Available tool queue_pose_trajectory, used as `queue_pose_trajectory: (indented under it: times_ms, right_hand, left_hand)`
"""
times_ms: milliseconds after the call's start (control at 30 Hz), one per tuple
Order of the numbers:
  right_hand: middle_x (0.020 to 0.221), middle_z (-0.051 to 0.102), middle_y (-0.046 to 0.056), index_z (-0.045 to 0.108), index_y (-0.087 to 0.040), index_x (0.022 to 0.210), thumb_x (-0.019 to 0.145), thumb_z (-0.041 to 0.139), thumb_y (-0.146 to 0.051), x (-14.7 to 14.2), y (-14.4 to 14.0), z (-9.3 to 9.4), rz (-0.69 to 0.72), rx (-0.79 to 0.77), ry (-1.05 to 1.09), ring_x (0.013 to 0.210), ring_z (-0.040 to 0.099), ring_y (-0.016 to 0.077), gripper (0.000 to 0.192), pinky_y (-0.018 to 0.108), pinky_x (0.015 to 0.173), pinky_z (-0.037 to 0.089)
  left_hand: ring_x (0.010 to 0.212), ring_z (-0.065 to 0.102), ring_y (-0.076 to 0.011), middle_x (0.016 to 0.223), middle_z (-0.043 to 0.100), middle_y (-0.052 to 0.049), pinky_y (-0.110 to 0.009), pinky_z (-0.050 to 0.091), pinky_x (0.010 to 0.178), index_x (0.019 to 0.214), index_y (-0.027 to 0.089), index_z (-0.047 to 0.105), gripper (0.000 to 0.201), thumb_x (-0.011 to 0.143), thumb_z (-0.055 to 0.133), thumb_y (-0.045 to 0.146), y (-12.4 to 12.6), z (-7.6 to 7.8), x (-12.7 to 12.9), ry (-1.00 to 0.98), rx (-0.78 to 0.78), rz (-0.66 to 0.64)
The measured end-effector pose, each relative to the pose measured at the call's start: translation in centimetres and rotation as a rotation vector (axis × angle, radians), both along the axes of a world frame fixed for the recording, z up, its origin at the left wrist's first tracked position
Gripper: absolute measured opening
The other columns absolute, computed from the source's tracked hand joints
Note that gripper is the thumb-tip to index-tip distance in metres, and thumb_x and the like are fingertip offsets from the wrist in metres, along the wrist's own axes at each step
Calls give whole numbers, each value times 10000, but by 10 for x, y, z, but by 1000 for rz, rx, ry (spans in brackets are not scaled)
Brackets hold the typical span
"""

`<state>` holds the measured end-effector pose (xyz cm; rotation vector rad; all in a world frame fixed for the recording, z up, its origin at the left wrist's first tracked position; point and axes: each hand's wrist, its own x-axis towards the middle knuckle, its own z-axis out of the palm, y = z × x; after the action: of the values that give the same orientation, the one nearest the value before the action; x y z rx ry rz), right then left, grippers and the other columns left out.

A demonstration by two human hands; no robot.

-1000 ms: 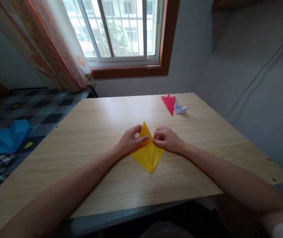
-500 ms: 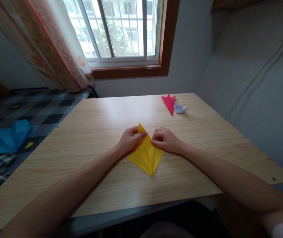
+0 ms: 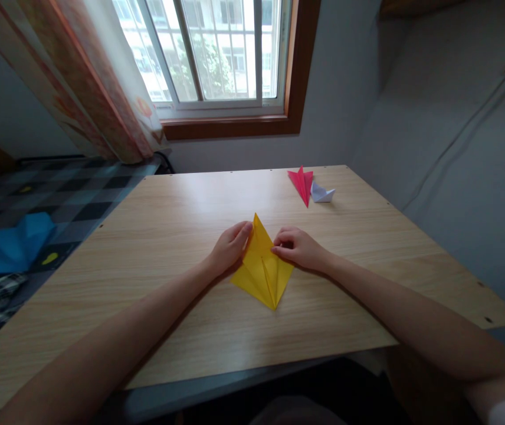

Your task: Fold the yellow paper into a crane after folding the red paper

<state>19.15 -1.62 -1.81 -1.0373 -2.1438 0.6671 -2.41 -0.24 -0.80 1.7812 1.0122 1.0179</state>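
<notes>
Between my hands is a sheet of folded yellow paper (image 3: 263, 270), diamond-shaped, one point facing away from me and one toward me. Creases run down its middle to the near point. My left hand (image 3: 231, 245) grips its upper left edge, thumb on top and fingers partly hidden behind. On the other side, my right hand (image 3: 294, 247) pinches the right edge between thumb and curled fingers. The paper is just above or on the wooden table; I cannot tell which.
Toward the back right of the wooden table (image 3: 182, 330) lie a red folded paper plane (image 3: 302, 184) and a small white paper boat (image 3: 322, 193), close together. Left of the table, a blue folded paper (image 3: 11, 245) rests on a checked bedspread (image 3: 97, 183). A window (image 3: 217, 53) is beyond.
My left thumb has drawn back from the paper's middle to its left edge. The far part lies flatter and wider, and its tip has shifted slightly right and away.
</notes>
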Motion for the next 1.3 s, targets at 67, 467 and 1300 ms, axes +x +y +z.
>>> queue_pose_trajectory:
  times_ms: [67, 467, 1300]
  right_hand:
    - [735, 604, 15, 679, -162, 716, 842, 659, -189, 0, 0, 0, 0, -13, 10, 721, 543, 148, 130, 276, 674, 403]
    - [738, 604, 13, 658, -169, 699, 835, 652, -203, 0, 0, -1, -5, -41, 34, 723, 541, 148, 141, 272, 664, 397]
    - [726, 622, 8, 685, -191, 758, 846, 672, -240, -3, -2, 0, 34, 83, -49, 733, 541, 155, 102, 284, 693, 393]
  left_hand:
    - [717, 529, -158, 746, 579, -4, -258, 445, 670, 810, 161, 592, 454, 914, 436, 575, 0, 0, 0, 7, -6, 7]
    - [563, 417, -112, 599, 444, 25, -221, 292, 494, 667, 153, 557, 469, 876, 499, 568, -2, -2, -2, 127, -26, 35]
    - [552, 404, -102, 581, 462, 22, -202, 296, 462, 622, 149, 582, 451, 788, 617, 568, -8, 5, 2, 30, -86, 15]
